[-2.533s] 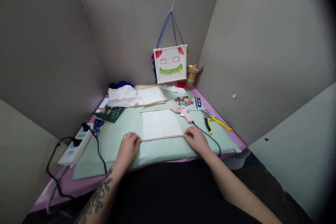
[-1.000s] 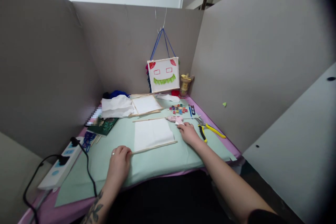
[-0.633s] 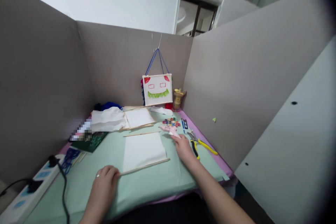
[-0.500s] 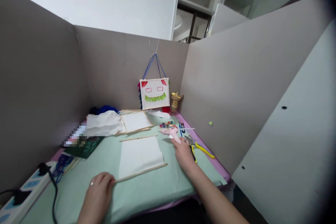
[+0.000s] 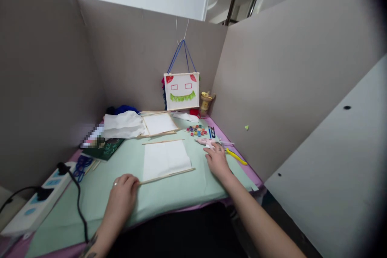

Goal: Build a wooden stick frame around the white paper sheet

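My left hand [image 5: 122, 193] is closed at the left end of a thin wooden stick [image 5: 169, 175], which runs along the near edge of a white sheet [image 5: 165, 158]. Another wooden stick [image 5: 163, 142] lies at the sheet's far edge. On the right, my right hand [image 5: 218, 162] is over a pink glue gun [image 5: 203, 141], its fingers at the handle and covering part of it. The glue gun lies low at the table, nozzle pointing left. Yellow-handled pliers [image 5: 237, 157] lie just right of this hand, partly hidden.
A decorated hanging [image 5: 182, 102] with a drawn face hangs at the back. Paint pots [image 5: 196, 130], a framed white sheet [image 5: 160, 124] and crumpled white cloth [image 5: 123, 125] lie farther back. A power strip [image 5: 42, 199] with black cables stands at left. Grey partitions [image 5: 272, 88] enclose the table.
My right hand has lowered the glue gun toward the table beside the pliers, and the gun has turned onto its side. My left hand stays at the stick's end. The camera view has tilted down.
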A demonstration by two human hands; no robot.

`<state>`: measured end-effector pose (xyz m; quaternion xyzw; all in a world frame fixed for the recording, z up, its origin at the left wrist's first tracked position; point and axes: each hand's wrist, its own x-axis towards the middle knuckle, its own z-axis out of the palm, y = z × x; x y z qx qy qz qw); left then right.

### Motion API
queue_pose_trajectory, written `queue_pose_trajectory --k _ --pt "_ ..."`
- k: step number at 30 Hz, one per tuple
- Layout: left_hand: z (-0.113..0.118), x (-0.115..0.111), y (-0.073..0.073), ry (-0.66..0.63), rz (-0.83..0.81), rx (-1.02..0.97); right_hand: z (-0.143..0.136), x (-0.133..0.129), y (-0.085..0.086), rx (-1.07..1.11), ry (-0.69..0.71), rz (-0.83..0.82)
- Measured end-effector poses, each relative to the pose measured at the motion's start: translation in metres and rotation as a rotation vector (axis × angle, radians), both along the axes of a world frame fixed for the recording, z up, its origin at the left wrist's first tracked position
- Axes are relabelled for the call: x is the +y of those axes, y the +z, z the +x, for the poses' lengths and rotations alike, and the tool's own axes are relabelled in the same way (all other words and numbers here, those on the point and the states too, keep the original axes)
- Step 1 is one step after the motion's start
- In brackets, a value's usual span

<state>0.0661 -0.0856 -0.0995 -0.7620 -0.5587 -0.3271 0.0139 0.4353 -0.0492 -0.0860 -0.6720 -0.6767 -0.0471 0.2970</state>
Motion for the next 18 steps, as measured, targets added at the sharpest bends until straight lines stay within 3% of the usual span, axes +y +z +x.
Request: queue_pose_trajectory --k 3,5,10,18 --pt "0.001 -0.001 0.001 -0.007 -0.017 0.009 -0.022 -0.019 0.001 0.115 0.232 -0.047" --pt "0.001 -0.001 0.001 -0.004 -0.022 0.007 -0.033 -0.030 -0.003 0.184 0.286 -0.085" --pt "0.004 -0.004 0.005 0.006 -0.052 0.011 -0.041 -0.036 -0.014 0.219 0.273 -0.121" --pt "0.006 -0.006 0.009 0.004 -0.091 0.027 -0.045 -0.033 -0.010 0.166 0.266 -0.138"
